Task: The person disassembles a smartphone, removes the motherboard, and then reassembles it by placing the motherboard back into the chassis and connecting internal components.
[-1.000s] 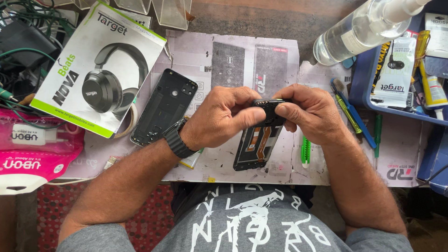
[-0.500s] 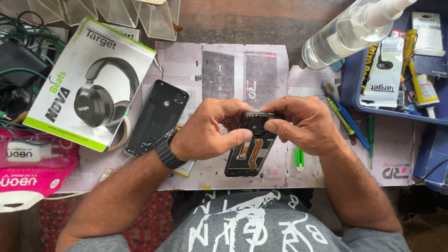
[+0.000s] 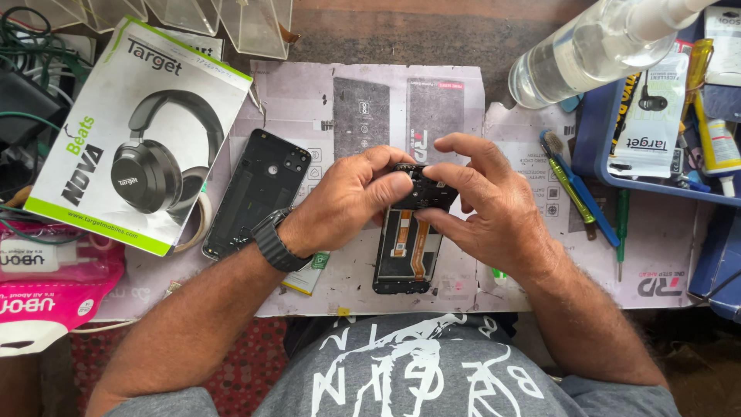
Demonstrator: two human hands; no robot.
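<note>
The left hand (image 3: pixel 347 205) is closing its thumb and fingertips on the top end of an opened phone (image 3: pixel 407 241); the right hand (image 3: pixel 494 208) is pinching the same end from the other side, its fingers curled over the dark upper part — both hands are gripping the phone, which is lying lengthwise toward the person on a printed paper mat (image 3: pixel 370 100) on the surface; orange flex cables are showing inside its frame. A black watch (image 3: pixel 272 241) is sitting on the left wrist.

Just to the left of the hands a black phone back cover (image 3: pixel 258 189) is lying on the mat, tilted; beyond it a white and green headphone box (image 3: pixel 139 131) is resting at an angle, with pink packages (image 3: pixel 46 286) below it. To the right — near the right hand — a blue and yellow tool (image 3: pixel 575 185) and a thin green screwdriver (image 3: pixel 620 232) are lying on the paper; a clear spray bottle (image 3: pixel 594 50) is lying across the upper right, and a blue tray (image 3: pixel 594 147) of small packets is sitting beneath it.
</note>
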